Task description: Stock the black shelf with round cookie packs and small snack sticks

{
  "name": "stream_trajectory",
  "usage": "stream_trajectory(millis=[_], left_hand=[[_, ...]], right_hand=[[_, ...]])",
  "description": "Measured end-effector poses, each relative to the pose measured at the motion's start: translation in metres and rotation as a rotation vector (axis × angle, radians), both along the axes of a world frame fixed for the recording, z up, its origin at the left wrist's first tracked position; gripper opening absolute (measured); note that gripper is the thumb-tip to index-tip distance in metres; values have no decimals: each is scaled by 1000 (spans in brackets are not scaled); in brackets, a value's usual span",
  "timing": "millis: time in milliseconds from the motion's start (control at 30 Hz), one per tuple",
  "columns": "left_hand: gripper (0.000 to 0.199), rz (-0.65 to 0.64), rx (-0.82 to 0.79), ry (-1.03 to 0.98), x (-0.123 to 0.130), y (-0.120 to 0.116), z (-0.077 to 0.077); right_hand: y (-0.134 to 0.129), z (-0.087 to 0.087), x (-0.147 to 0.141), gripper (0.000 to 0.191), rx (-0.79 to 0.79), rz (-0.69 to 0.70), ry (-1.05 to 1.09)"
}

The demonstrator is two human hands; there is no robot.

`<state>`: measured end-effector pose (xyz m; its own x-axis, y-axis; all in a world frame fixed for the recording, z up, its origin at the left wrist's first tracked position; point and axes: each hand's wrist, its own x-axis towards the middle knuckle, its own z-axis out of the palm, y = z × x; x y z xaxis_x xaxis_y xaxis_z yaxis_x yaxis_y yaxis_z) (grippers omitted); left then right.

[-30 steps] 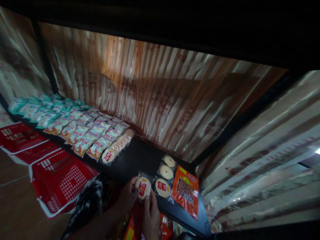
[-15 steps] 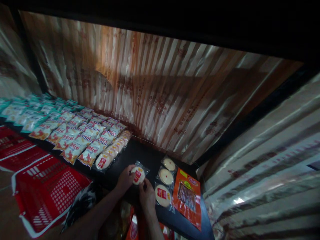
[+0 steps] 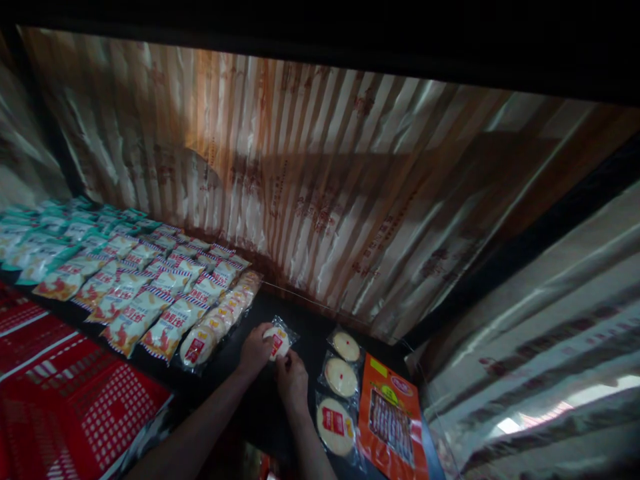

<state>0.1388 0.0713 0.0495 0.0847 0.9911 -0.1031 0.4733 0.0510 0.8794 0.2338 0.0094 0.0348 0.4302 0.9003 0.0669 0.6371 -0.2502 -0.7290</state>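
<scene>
A round pale cake in clear wrap with a red label (image 3: pixel 278 339) is between my two hands, above the black shelf (image 3: pixel 295 313). My left hand (image 3: pixel 256 348) grips its left edge. The fingers of my right hand (image 3: pixel 292 373) pinch its lower right edge. To the left lies an overlapping row of similar wrapped cakes (image 3: pixel 216 324). On the right, three wrapped round cakes (image 3: pixel 341 377) lie in a column beside an orange packet (image 3: pixel 393 420) with a window showing brown sticks.
Rows of white and red snack bags (image 3: pixel 163 330) and teal bags (image 3: pixel 43 257) cover the shelf's left part. Red baskets (image 3: pixel 75 407) stand at the lower left. Printed plastic sheeting (image 3: pixel 320 193) hangs behind, with a dark beam overhead.
The view has shifted closer, so the baskets, shelf goods and right-hand cakes sit lower in the picture. Both hands still hold the wrapped cake, which is tilted slightly differently.
</scene>
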Motion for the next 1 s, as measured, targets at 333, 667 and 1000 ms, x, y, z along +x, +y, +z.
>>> stream_trajectory(millis=[333,667,1000], left_hand=[[43,6,148,135,14,27,0],[45,9,263,109,25,52,-8],[44,30,286,62,21,69,-18]], right_hand=[[39,-1,12,19,-7,5,201],[75,-9,20,17,55,-23,337],[102,-7,21,19,50,1,301]])
